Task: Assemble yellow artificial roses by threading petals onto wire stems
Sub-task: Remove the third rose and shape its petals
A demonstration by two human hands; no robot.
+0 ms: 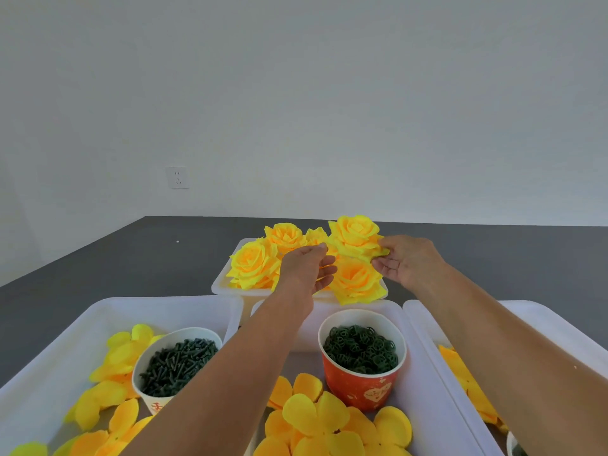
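Several finished yellow roses fill a white tray (219,284) at the far middle of the table. My right hand (408,261) pinches the outer petals of the topmost rose (353,233) at its right edge. My left hand (307,266) reaches over the tray between the left rose (251,264) and the front rose (357,283), fingers relaxed and holding nothing I can see. Loose yellow petals (312,419) lie in the near trays. No wire stem is in either hand.
A white cup of dark green stem pieces (176,362) stands in the left near tray (42,373). A red cup of green ring parts (362,352) stands in the middle tray. A third tray (533,311) with petals sits at the right. Dark grey tabletop surrounds them.
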